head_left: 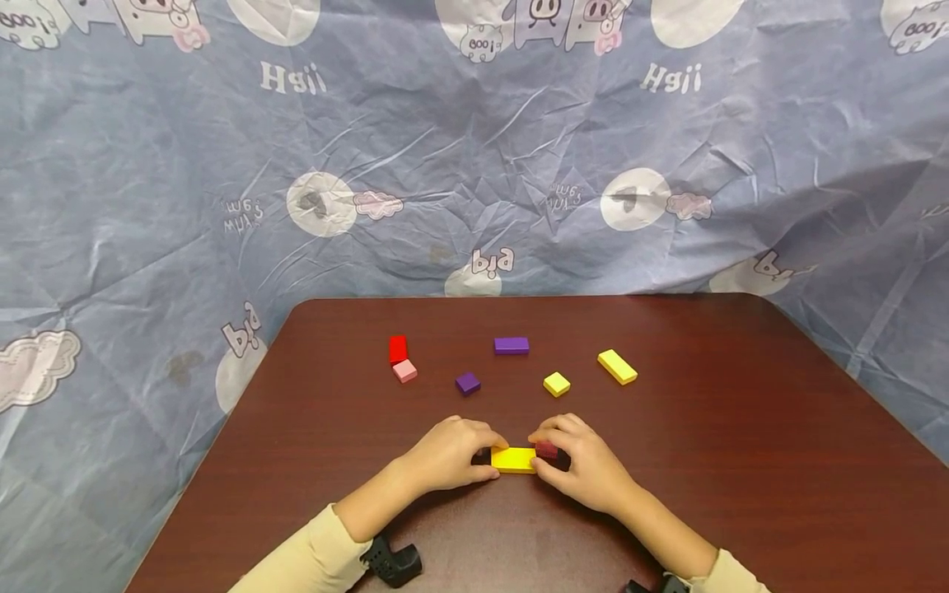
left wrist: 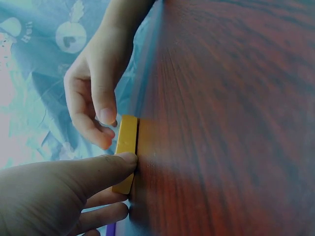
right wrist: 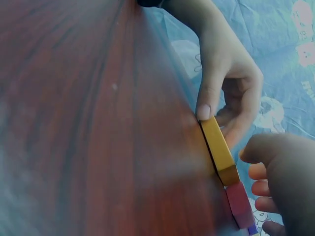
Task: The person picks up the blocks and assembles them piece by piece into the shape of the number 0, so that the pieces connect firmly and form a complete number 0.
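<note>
In the head view a yellow rectangular block (head_left: 513, 460) lies near the front of the table, between both hands. My left hand (head_left: 452, 451) pinches its left end, thumb on the near side; the left wrist view shows the thumb laid over the yellow block (left wrist: 128, 135). My right hand (head_left: 589, 465) arches around the block's other end with loosely bent fingers. A dark red block (head_left: 546, 450) shows beneath that hand. Seen from the right wrist, this red block (right wrist: 239, 205) stands end to end with the yellow one, and the right thumb and fingers are apart from both.
Farther back are a red block (head_left: 398, 349) touching a pink one (head_left: 404, 371), a long purple block (head_left: 511, 346), a small purple block (head_left: 468, 384), a small yellow block (head_left: 557, 384) and a long pale yellow block (head_left: 617, 367). A patterned cloth (head_left: 474, 165) hangs behind the brown table (head_left: 334, 461).
</note>
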Tool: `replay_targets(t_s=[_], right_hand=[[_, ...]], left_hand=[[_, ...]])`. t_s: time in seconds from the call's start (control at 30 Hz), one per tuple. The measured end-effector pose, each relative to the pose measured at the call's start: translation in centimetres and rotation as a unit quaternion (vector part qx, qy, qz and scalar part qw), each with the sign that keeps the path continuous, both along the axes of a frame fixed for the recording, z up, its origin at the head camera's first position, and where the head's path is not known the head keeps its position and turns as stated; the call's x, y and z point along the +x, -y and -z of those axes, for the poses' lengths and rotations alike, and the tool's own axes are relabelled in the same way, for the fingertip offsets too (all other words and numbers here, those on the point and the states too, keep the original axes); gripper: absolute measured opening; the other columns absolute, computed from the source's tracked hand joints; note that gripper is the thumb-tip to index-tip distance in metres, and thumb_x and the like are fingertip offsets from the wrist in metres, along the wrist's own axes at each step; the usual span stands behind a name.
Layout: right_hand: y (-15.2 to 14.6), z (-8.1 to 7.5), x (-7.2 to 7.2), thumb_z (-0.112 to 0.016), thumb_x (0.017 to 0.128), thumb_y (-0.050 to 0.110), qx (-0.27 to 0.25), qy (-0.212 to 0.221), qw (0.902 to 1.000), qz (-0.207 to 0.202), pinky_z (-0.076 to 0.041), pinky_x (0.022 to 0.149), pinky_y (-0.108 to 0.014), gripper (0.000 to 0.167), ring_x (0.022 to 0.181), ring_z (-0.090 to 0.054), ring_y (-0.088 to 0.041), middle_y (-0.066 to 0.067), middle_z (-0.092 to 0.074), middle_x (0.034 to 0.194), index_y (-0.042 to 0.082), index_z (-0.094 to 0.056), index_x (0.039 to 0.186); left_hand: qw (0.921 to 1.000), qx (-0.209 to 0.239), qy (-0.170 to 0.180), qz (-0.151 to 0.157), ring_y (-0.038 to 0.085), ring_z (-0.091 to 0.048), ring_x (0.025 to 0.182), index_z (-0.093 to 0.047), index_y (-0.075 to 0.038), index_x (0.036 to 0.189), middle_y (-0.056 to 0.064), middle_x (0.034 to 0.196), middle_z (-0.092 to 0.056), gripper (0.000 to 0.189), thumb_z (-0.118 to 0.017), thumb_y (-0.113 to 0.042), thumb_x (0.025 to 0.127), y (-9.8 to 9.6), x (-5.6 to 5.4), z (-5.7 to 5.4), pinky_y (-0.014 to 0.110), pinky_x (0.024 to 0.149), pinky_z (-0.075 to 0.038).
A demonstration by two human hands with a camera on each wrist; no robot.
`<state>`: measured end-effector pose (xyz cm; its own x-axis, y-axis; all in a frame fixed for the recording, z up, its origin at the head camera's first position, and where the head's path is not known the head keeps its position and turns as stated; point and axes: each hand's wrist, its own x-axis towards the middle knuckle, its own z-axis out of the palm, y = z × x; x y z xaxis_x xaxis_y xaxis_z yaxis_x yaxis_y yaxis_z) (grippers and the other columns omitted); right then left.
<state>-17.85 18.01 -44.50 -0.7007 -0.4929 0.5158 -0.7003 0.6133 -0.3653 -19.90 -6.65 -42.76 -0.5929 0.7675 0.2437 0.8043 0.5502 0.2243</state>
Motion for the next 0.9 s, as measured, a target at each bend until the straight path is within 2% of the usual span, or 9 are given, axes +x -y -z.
replay_targets(t_s=[0.37,0.53,0.6,0.73,0.9], right_hand=[[0.4,0.2,0.2,-0.079,0.080,0.018,0.003,-0.005,1.0000,-0.003,-0.052,0.079,-0.033,0.016,0.096,-0.055,-0.008,0.008,-0.062,0.099,0.015,-0.075,0.095],[0.5,0.2,0.2,-0.079,0.081,0.020,0.008,0.003,0.9999,0.006,-0.052,0.080,-0.033,0.015,0.097,-0.054,-0.008,0.008,-0.062,0.100,0.017,-0.074,0.095],[0.5,0.2,0.2,-0.079,0.081,0.020,0.011,0.005,0.9999,0.008,-0.052,0.080,-0.033,0.015,0.097,-0.054,-0.008,0.008,-0.062,0.100,0.017,-0.074,0.095],[0.5,0.1,0.3,-0.079,0.081,0.020,0.010,0.006,0.9999,0.009,-0.051,0.081,-0.034,0.015,0.097,-0.054,-0.008,0.007,-0.063,0.101,0.017,-0.074,0.095],[0.5,0.1,0.2,-0.079,0.081,0.020,0.008,0.004,0.9999,0.006,-0.051,0.081,-0.034,0.015,0.098,-0.054,-0.009,0.007,-0.063,0.101,0.017,-0.074,0.094]], left_hand=[[1.0000,0.003,-0.002,0.005,0.000,-0.054,0.075,-0.073,-0.017,0.108,-0.009,0.096,-0.069,0.028,-0.077,-0.031,0.084,0.1,0.0,0.1,0.023,0.074,-0.044],[0.9997,0.020,0.016,0.001,0.003,-0.057,0.079,-0.073,-0.015,0.109,-0.007,0.098,-0.068,0.029,-0.073,-0.035,0.088,0.5,-0.7,-0.1,0.020,0.074,-0.046],[0.9991,0.033,0.018,-0.017,0.007,-0.060,0.085,-0.072,-0.013,0.111,-0.005,0.102,-0.068,0.030,-0.071,-0.035,0.089,1.1,-1.4,-0.3,0.024,0.078,-0.049],[0.9952,0.063,0.002,-0.074,0.015,-0.063,0.097,-0.071,-0.009,0.113,0.000,0.107,-0.067,0.031,-0.070,-0.030,0.090,3.0,-3.0,-0.5,0.035,0.087,-0.050],[0.9845,0.096,-0.023,-0.145,0.022,-0.065,0.097,-0.071,-0.005,0.110,0.005,0.105,-0.068,0.028,-0.072,-0.022,0.088,6.4,-5.2,-0.8,0.041,0.085,-0.051]])
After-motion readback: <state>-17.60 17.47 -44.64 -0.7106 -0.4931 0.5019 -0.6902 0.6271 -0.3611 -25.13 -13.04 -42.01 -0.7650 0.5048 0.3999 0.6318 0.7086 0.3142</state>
